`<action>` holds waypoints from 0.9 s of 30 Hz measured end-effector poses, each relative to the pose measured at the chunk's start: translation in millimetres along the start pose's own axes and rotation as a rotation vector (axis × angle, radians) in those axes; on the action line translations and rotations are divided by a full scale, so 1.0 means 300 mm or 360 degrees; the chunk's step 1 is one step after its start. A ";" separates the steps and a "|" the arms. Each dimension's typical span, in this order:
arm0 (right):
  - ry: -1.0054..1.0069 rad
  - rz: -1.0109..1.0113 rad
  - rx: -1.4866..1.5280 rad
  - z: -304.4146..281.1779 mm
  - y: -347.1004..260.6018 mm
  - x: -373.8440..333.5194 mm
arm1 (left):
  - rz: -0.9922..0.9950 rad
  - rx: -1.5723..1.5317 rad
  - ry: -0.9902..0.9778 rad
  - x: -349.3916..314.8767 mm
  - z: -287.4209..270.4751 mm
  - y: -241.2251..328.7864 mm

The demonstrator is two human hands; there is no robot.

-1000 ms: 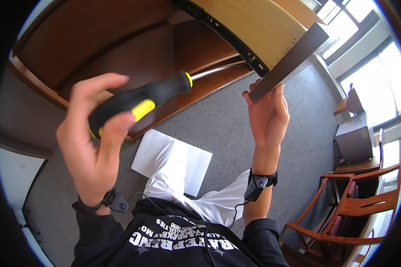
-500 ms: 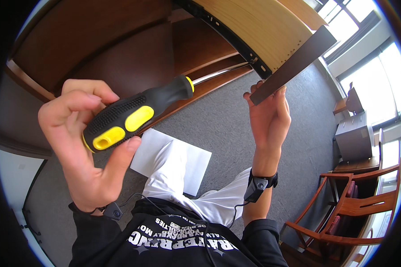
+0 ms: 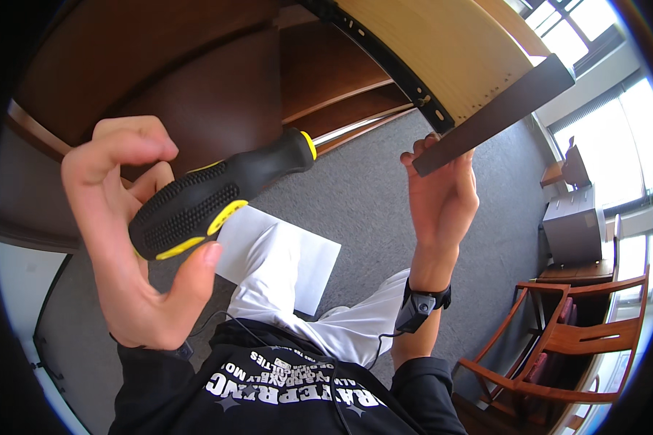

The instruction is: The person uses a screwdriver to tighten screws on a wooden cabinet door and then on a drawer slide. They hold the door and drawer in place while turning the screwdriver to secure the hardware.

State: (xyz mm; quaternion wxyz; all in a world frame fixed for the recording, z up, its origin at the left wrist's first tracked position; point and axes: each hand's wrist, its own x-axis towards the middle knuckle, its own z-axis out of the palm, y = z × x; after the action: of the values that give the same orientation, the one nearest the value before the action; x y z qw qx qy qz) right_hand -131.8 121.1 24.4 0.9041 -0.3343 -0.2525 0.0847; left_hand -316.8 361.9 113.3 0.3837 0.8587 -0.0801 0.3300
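A screwdriver (image 3: 221, 196) with a fat black and yellow handle lies in my left hand (image 3: 109, 239). The thumb and some fingers rest around the handle, while the index finger is bent up off it. Its metal shaft points right, toward the black slide rail (image 3: 384, 58) along the side of a pale wooden drawer (image 3: 442, 65); whether the tip touches the rail is too unclear to tell. My right hand (image 3: 442, 196) grips the lower end of the drawer's dark brown front panel (image 3: 497, 116) from below, its fingers partly hidden behind the panel.
A dark brown wooden cabinet (image 3: 210, 94) fills the upper left. A white sheet (image 3: 315, 272) lies on the grey carpet beside my leg. To the right are a wooden armchair (image 3: 595, 337) and a grey cabinet (image 3: 577, 225), near bright windows.
The screwdriver handle has turned, its yellow patches rolling downward, and my left fingers have loosened and shifted. The drawer and my right hand have moved slightly right and down.
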 end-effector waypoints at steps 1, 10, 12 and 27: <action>-0.0013 -0.0004 0.0014 -0.002 0.000 0.001 | 0.0011 -0.0087 -0.0035 -0.005 -0.006 -0.003; -0.0030 -0.0016 -0.0003 -0.008 -0.002 -0.001 | -0.0565 -0.0098 0.0128 -0.002 0.025 0.019; -0.0039 -0.0020 0.0001 -0.006 -0.002 -0.001 | -0.0489 -0.0067 0.0145 0.003 0.028 0.016; -0.0073 -0.0007 0.0040 -0.004 -0.004 -0.003 | -0.0595 0.0023 0.0355 -0.012 0.017 0.032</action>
State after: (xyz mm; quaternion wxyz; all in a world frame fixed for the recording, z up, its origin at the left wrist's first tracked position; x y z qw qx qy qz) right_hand -131.9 119.3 24.1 0.9023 -0.3202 -0.2729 0.0936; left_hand -320.7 351.4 114.4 0.4385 0.8195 0.1259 0.3467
